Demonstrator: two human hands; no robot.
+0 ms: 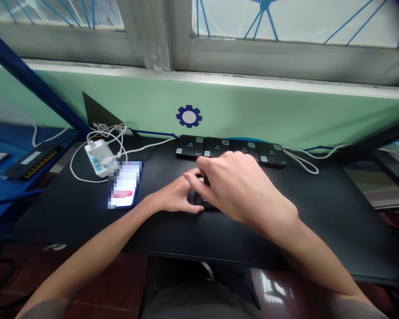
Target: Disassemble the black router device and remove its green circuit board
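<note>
Both my hands meet on a small black device (202, 201) lying on the black table (319, 212). My left hand (177, 195) grips its left side with curled fingers. My right hand (234, 186) covers it from above, fingertips pinched at its top edge. Most of the device is hidden under my hands. Behind them, a row of several flat black boxes (231, 149) with small labels lines the table's back edge.
A lit phone (126, 185) lies to the left of my hands. A white charger block (99, 157) with white cables sits behind it. More white cable (302, 161) trails right of the boxes. A black strip-shaped unit (31, 160) rests on a blue shelf at far left.
</note>
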